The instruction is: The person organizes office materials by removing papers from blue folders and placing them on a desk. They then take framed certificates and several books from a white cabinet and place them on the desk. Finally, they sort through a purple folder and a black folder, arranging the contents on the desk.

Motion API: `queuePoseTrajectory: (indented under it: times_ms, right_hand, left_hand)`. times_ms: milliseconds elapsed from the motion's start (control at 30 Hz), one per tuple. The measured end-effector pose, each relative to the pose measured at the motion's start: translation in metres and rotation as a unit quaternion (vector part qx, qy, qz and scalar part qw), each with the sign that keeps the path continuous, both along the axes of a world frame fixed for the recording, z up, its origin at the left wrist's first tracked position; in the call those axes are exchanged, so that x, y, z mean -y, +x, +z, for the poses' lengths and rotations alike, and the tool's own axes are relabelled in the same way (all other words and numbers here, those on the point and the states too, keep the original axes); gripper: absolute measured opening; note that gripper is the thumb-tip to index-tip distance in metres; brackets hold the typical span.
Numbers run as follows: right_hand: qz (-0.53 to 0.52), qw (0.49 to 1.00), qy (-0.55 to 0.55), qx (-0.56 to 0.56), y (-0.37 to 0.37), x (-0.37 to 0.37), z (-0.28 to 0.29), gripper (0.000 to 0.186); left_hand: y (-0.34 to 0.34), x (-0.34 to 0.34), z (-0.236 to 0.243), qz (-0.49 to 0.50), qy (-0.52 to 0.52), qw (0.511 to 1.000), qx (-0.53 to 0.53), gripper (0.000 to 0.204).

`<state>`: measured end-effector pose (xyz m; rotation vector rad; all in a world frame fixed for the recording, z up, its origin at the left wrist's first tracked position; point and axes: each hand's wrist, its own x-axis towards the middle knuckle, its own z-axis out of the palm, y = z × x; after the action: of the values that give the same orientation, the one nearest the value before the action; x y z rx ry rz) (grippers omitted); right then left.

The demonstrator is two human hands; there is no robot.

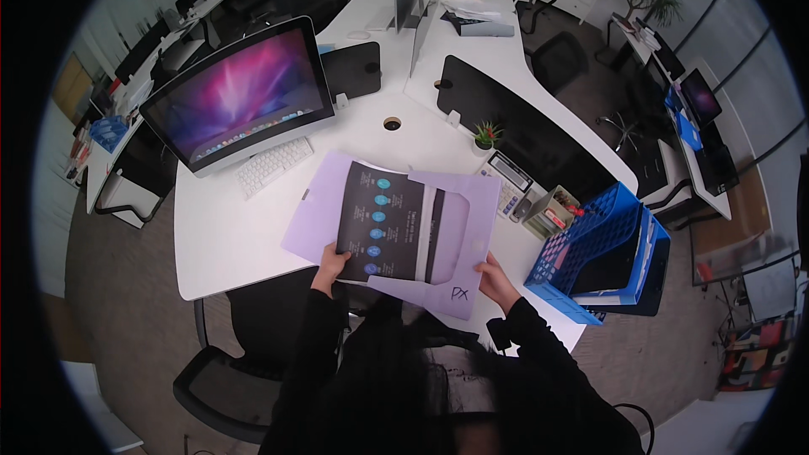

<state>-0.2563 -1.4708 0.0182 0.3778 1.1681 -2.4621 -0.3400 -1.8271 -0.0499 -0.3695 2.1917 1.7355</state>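
Observation:
An open light-purple folder [468, 244] lies over the front of the white desk, its left flap [312, 215] spread out. Dark printed sheets [396, 227] with a column of blue circles sit in it, partly under the right-hand pocket. My left hand [330, 263] is closed on the left edge of the sheets, near their lower corner. My right hand [493, 276] grips the folder's right edge, thumb on top. Just beyond the folder are a white keyboard [274, 164], a calculator [508, 181] and a small potted plant [486, 136].
A large monitor [236, 93] stands back left on the desk [211, 227]. At the right are a pen holder [549, 213] and blue file racks [573, 261]. Dark low partitions [539, 131] divide the desks. A black chair [227, 388] is at lower left.

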Motion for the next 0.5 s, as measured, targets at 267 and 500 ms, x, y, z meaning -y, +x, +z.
queuePoseTrajectory:
  times_ms: [267,500]
  right_hand:
    - [-0.03,0.997,0.053,0.043,-0.001,-0.02,-0.018,0.054]
    - [-0.021,0.993,0.081,0.08,-0.011,-0.027,-0.055,0.049]
  left_hand:
    - [-0.017,0.093,-0.018,0.186,-0.271,0.939,-0.096,0.028]
    - [-0.031,0.09,-0.001,0.309,0.067,0.946,-0.07,0.023]
